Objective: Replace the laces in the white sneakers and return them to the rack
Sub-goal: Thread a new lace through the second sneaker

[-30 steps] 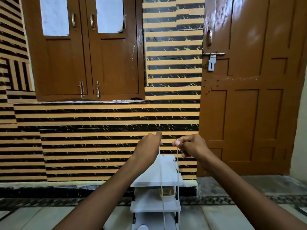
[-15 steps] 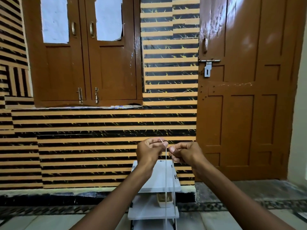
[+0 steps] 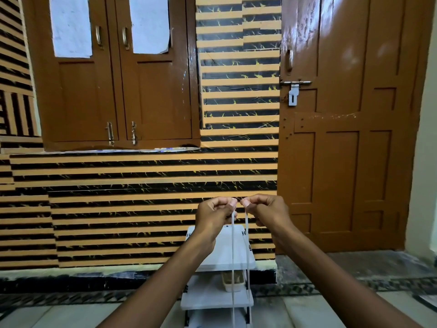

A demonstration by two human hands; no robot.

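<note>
- Striped wall (image 3: 142,209) and one brown door (image 3: 343,162) fill the head view; one white rack (image 3: 220,254) stands at 6 o'clock.
- Above it, the left hand (image 3: 214,215) and right hand (image 3: 268,210) each pinch a white lace (image 3: 233,256) end.
- Two strands hang down, maybe one lace; no sneakers show.
- A loose pinch could drop an end.

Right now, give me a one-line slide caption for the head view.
Left hand and right hand each pinch a white lace strand, hanging down before the white rack.

Raised left hand (image 3: 214,215) pinching, right hand (image 3: 267,213) pinching
</note>
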